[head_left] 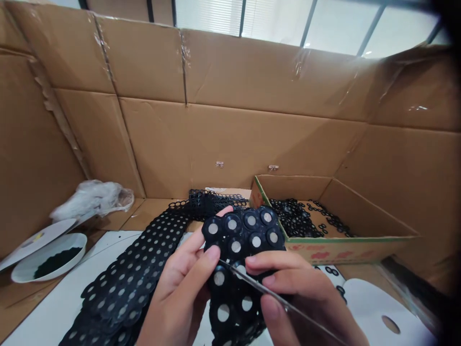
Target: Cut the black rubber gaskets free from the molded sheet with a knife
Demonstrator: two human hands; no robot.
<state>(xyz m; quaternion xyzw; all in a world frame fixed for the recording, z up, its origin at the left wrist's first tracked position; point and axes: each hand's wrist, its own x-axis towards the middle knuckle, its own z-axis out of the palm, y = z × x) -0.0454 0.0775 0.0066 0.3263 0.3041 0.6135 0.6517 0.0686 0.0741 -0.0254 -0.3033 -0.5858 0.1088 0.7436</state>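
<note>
My left hand (183, 283) is closed on the edge of a black sheet of joined rubber rings (236, 247), its thumb on top. Pale grey discs show in the middle of the round cells. Between the thumb and fingers of my right hand (298, 288) is a thin pointed metal tool (259, 287), which may be tweezers. Its tip lies over the sheet, close to my left thumb. Whether the tip touches a ring cannot be made out. The sheet hangs down below both hands.
A long black strip of similar cells (140, 259) lies on the white surface (65, 307) at left. Beside it are a white bowl (77, 240) of dark green grains and a plastic bag (95, 199). A cardboard box (345, 247) with loose black rings and a white disc (378, 307) are at right.
</note>
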